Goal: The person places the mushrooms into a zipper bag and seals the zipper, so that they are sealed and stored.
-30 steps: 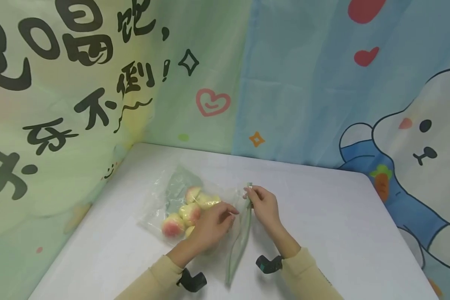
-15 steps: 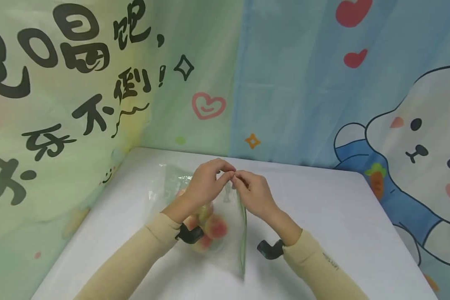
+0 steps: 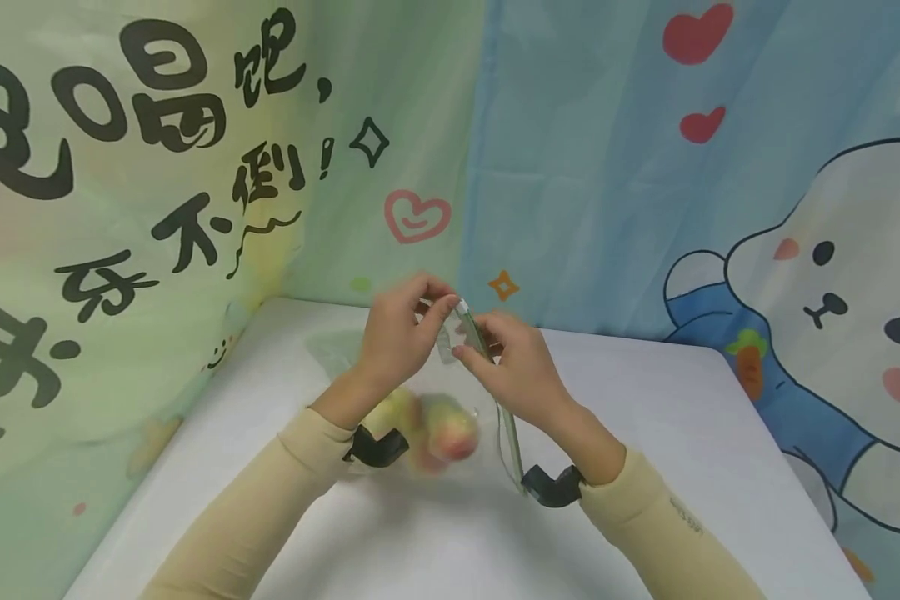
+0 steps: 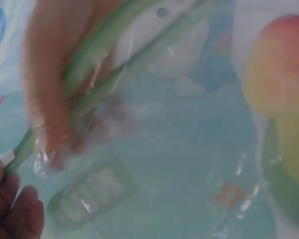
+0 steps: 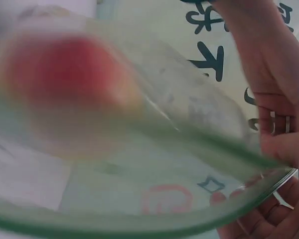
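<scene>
A clear zip bag [image 3: 330,350] with a green zip edge [image 3: 512,442] hangs between both hands, its mouth spread apart in the right wrist view. Peaches [image 3: 453,433], yellow with red blush, show blurred through the plastic. My left hand [image 3: 401,337] pinches the bag's upper corner, beside a small white piece [image 4: 8,158] on the zip. Lower along that edge, my right hand [image 3: 517,367] grips the strip between thumb and fingers. In the left wrist view the right hand [image 4: 45,94] overlaps the green strips, and a pale printed label [image 4: 92,194] shows on the bag.
A white table [image 3: 607,533] lies below the hands. Behind it hangs a printed cloth [image 3: 585,167] with lettering, hearts and a cartoon bear. Black cameras [image 3: 551,486] are strapped to both wrists.
The bag has risen from lying on the table to hanging upright. My left hand moved up from over the peaches to the zip corner, while the right slid lower along the edge.
</scene>
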Demonstrator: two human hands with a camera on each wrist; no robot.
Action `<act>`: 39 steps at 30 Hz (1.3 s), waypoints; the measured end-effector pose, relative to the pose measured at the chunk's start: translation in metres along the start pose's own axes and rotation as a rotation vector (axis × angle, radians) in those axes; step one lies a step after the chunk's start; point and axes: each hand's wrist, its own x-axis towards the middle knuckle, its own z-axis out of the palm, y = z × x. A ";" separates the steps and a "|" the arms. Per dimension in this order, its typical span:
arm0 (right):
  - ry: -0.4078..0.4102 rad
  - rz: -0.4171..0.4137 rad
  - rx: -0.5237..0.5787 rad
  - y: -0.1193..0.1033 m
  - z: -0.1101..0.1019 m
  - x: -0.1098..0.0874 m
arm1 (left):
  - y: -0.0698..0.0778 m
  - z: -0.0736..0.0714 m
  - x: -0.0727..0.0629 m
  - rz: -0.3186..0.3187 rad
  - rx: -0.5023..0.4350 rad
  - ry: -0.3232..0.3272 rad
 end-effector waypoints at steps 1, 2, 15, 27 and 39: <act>0.001 0.011 -0.008 -0.001 -0.001 -0.002 | 0.002 -0.003 0.004 -0.002 -0.006 0.025; 0.008 0.020 -0.017 -0.002 -0.003 -0.003 | 0.003 -0.005 0.007 -0.003 -0.011 0.052; 0.142 -0.068 -0.118 -0.014 -0.046 0.011 | 0.021 -0.038 0.022 -0.106 -0.244 0.233; 0.073 -0.223 -0.352 -0.033 -0.064 0.021 | 0.016 -0.036 -0.013 -0.328 -0.410 0.215; 0.067 -0.317 -0.278 -0.051 -0.016 0.050 | 0.007 -0.030 -0.020 -0.231 -0.237 0.195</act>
